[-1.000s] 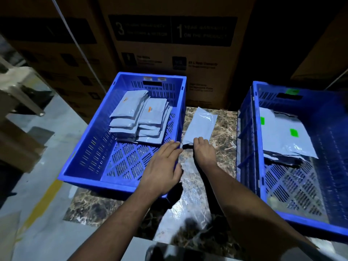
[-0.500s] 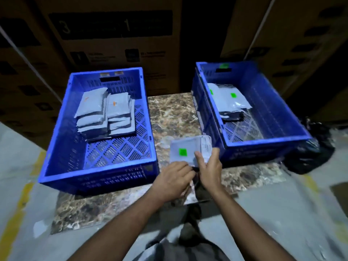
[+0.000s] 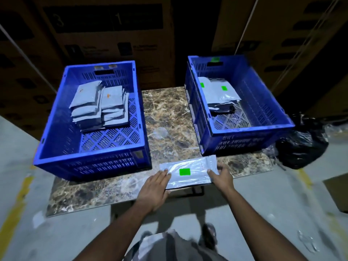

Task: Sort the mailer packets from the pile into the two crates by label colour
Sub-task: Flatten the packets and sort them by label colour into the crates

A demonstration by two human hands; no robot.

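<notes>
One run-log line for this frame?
both hands hold green-label packet | left hand | right hand | next, likely: right crate

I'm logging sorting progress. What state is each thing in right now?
Packet: green label up, held at both ends over the table's near edge.
Left hand: fingers on the packet's left end.
Right hand: grips its right end.
Left crate: holds stacked orange-labelled packets.
Right crate: holds green-labelled packets.
</notes>
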